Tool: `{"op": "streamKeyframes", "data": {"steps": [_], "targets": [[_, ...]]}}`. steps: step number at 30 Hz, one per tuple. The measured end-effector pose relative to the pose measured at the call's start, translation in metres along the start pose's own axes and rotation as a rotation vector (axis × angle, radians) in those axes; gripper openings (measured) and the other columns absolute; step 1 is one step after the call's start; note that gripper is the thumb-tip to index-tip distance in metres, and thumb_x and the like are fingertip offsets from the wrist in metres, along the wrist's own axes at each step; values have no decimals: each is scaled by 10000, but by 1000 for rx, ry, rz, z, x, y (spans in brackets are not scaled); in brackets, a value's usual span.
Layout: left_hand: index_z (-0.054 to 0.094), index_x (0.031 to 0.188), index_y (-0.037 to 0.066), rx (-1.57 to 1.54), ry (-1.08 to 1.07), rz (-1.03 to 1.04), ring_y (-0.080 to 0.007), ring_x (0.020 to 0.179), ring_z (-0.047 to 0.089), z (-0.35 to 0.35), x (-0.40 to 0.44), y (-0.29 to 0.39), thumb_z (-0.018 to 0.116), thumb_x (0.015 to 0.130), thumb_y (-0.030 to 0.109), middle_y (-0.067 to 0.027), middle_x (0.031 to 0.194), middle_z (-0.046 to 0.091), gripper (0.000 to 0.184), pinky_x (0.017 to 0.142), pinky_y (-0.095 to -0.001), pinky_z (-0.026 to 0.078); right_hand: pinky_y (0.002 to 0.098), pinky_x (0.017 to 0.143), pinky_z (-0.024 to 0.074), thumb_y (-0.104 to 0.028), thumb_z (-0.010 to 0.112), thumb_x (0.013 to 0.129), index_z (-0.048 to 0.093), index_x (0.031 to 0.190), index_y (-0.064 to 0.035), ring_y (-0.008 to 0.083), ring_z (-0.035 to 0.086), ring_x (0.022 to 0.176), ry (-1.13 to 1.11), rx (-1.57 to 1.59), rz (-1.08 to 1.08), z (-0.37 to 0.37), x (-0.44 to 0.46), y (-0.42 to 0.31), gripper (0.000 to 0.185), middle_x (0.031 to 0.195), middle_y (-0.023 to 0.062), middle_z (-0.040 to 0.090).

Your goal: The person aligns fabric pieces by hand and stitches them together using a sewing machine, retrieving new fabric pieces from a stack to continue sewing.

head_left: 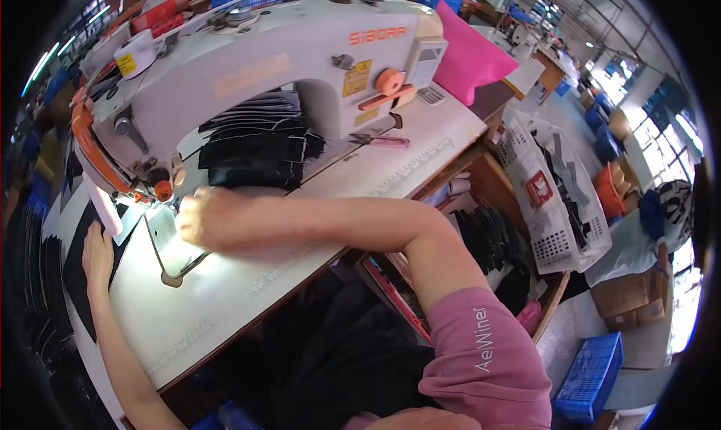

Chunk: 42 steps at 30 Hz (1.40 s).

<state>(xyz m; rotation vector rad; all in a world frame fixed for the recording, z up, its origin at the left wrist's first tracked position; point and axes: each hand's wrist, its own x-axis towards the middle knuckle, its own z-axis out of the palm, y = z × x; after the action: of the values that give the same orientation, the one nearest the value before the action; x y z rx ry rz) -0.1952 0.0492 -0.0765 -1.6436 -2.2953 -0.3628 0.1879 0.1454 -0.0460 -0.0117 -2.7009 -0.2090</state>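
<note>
- The left hand (98,256) lies released, fingers extended, on a long black fabric piece (78,268) at the left edge of the white sewing table (225,310).
- That piece's long axis runs from beside the needle area down toward the person, one end pointing at the needle.
- The right hand (201,218) is curled beside the lit needle area of the white-and-orange sewing machine (248,58); blur hides whether it grasps anything.
- Just beyond the right hand, under the machine arm, sits a stack of black fabric pieces (251,148).
- Right of the right hand, beyond the forearm, pink-handled snips (383,141) lie on the table.
- Farther right, an open wooden drawer (552,306) holds dark fabric, and a white perforated plastic basket (552,253) holds black and grey strips.
</note>
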Motion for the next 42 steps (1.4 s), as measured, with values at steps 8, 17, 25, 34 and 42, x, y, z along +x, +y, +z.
{"op": "streamKeyframes", "data": {"steps": [8, 17, 25, 34, 42], "targets": [[604, 752, -36, 267, 44, 182, -417, 659, 600, -93, -92, 91, 545, 1007, 286, -214, 711, 611, 415, 644, -489, 495, 354, 724, 443, -184, 605, 885, 641, 991, -82, 248, 545, 887, 286, 256, -315, -45, -23, -117, 152, 1002, 109, 599], [577, 1356, 72, -98, -73, 497, -359, 1376, 447, -137, -92, 74, 748, 763, 162, -144, 1438, 529, 623, 1140, -439, 324, 375, 796, 485, -189, 574, 898, 603, 1082, -89, 245, 576, 925, 94, 291, -295, -52, -52, -110, 212, 1086, 67, 620], [613, 1237, 103, -178, -197, 374, -277, 1076, 567, -153, -146, 105, 703, 882, 327, -89, 1155, 597, 429, 1019, -404, 422, 438, 1043, 451, -128, 698, 832, 634, 1171, -79, 299, 576, 1223, 20, 247, 79, -93, -125, -62, 348, 1297, 61, 633], [607, 1234, 100, -131, -153, 305, -265, 1106, 559, -126, -144, 80, 662, 933, 323, -79, 1243, 567, 378, 953, -405, 478, 415, 1012, 475, -114, 680, 835, 647, 1150, -65, 287, 595, 1198, 48, 148, 142, -91, -122, -90, 320, 1293, 81, 627], [628, 1204, 95, -14, -90, 339, -259, 1129, 553, -127, -142, 88, 639, 950, 297, -70, 1330, 550, 325, 921, -396, 500, 397, 969, 509, -103, 657, 850, 645, 1144, -60, 292, 627, 1171, 40, 70, 147, -94, -117, -86, 298, 1250, 94, 641]]}}
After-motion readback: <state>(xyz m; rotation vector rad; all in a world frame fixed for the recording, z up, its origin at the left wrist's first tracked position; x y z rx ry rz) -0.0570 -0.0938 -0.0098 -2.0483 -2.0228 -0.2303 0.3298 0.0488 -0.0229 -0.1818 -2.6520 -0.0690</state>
